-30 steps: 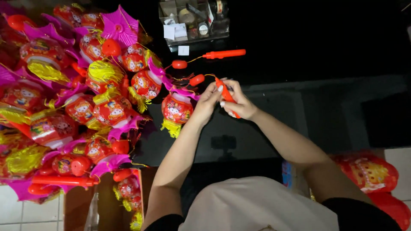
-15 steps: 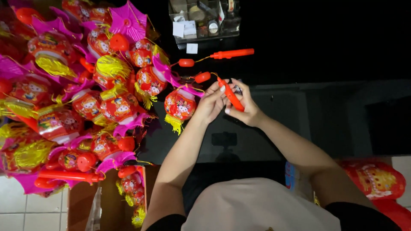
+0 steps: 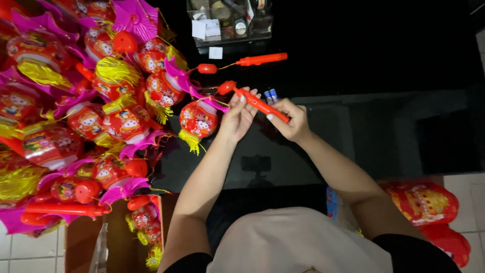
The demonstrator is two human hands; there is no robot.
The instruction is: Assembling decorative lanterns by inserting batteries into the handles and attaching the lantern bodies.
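An orange-red handle stick [image 3: 261,105] is held over the dark glossy surface [image 3: 384,131], slanting from upper left to lower right. The left hand [image 3: 237,117] is closed on its upper part, fingers wrapped about the stick near a small red ball [image 3: 226,87] at the tip. The right hand [image 3: 290,120] is clamped on the lower end, thumb on top. Two small blue-tipped batteries [image 3: 271,95] are seen just behind the stick, between the two hands; whether they are touched cannot be told.

A red paper lantern [image 3: 198,121] with a yellow tassel hangs just beside the left hand, to its left. A large heap of similar red, pink and yellow lanterns [image 3: 91,101] is piled on the left. A second orange handle stick [image 3: 261,59] with its own red ball lies apart on the surface, further from the person. A clear box of small items [image 3: 230,23] stands beyond it. More red lanterns in wrapping [image 3: 424,202] are seen on the tiled floor [image 3: 465,182] at lower right.
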